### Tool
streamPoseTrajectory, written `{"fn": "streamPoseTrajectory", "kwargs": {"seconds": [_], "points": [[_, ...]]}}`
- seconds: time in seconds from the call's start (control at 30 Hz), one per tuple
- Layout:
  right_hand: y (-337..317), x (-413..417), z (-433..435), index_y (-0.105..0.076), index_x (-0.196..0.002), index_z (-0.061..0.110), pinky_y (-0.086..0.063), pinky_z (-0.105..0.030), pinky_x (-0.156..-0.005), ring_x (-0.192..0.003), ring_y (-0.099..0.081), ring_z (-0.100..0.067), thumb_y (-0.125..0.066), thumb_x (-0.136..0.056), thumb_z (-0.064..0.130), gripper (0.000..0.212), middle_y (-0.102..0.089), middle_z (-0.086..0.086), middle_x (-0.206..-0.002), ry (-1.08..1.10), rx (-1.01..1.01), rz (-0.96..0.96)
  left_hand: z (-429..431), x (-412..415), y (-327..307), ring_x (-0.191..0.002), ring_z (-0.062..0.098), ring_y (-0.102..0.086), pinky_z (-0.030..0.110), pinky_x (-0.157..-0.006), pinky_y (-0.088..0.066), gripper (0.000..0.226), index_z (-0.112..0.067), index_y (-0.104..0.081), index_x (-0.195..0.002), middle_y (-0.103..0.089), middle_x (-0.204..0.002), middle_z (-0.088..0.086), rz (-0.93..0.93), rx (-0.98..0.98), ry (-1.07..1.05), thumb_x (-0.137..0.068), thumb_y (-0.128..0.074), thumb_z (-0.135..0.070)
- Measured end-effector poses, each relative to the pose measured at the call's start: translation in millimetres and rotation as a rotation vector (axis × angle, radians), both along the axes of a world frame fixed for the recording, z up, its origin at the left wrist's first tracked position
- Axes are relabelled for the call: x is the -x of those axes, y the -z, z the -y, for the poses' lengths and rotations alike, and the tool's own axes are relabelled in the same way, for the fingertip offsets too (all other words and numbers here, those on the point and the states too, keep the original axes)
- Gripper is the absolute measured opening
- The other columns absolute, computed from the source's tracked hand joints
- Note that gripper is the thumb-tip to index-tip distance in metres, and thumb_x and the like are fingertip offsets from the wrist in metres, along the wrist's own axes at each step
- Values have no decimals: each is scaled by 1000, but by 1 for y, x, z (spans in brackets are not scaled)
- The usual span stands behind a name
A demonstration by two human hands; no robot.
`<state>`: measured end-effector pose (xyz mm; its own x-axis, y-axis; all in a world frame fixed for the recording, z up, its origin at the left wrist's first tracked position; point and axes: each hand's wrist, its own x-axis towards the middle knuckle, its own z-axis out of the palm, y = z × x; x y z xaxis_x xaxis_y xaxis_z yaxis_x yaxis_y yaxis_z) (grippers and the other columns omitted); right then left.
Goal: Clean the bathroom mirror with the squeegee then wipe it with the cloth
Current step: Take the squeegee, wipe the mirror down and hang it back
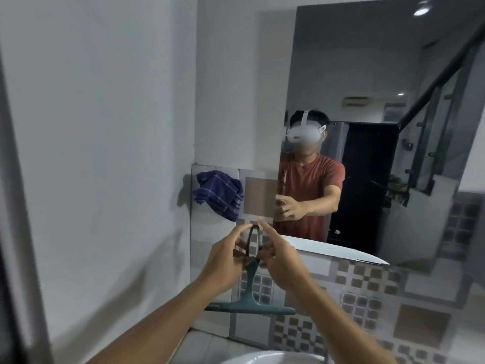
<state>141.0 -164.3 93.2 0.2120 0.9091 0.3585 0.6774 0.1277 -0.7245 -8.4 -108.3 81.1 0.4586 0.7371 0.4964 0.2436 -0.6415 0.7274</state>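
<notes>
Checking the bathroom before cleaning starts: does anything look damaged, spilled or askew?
Nothing stands out. The squeegee hangs blade-down on the tiled wall, both hands at its handle loop; the blue cloth hangs bunched beside the mirror.

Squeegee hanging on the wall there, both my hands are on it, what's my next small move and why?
Probably lift the squeegee up off its hanger. Both the left hand and the right hand are pinching its loop handle, blade down against the tiles, and the mirror waits up to the right.

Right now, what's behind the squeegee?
Patterned wall tile sits behind the squeegee, which hangs blade-down. The left hand and right hand cover its handle, so whatever hook it hangs on can't be seen.
</notes>
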Motion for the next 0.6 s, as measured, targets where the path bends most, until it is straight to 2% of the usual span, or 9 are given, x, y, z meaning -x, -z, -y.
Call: {"fn": "streamPoseTrajectory", "kwargs": {"seconds": [0.13,0.2,0.3,0.47,0.53,0.6], "points": [[26,7,-29,-35,-149,42,-56,-19,-65,-84,-66,-6,-49,-100,-3,69,-65,10,-93,14,3,-34,-28,1,23,-92,17,-67,30,-79,-62,72,-36,-46,-143,-62,-111,1,0,29,-36,-87,-70,2],[34,7,-44,-37,-149,43,-57,-21,-65,-81,-66,-10,-49,-100,-4,69,-66,4,-97,26,-5,-31,-43,-1,31,-91,16,-66,29,-80,-61,70,-35,-46,-143,-62,-112,1,2,19,-58,-88,-69,1],[44,6,-71,-39,-148,46,-60,-30,-83,-92,-64,-11,-51,-99,-3,70,-59,-5,-127,24,-44,-37,-61,-8,39,-91,14,-65,29,-84,-60,66,-33,-47,-143,-60,-112,-1,35,30,-77,-90,-68,0],[59,1,-107,-36,-150,46,-57,-27,-86,-100,-63,-11,-52,-99,-3,73,-56,-1,-133,85,-79,42,-101,-20,57,-94,8,-65,26,-83,-59,71,-40,-45,-143,-62,-117,-6,42,9,-115,-89,-68,0],[68,1,-114,-39,-150,39,-52,-22,-96,-114,-61,-14,-51,-99,-4,69,-53,0,-142,105,-80,51,-110,-25,68,-95,4,-64,18,-81,-57,68,-38,-45,-142,-62,-118,-8,47,21,-121,-90,-68,-1],[80,1,-118,-41,-151,34,-47,-21,-98,-123,-56,-15,-50,-98,-6,67,-52,-1,-144,117,-74,49,-113,-27,81,-93,2,-63,10,-76,-53,64,-36,-46,-142,-60,-112,-11,31,58,-124,-92,-65,-2]]}}
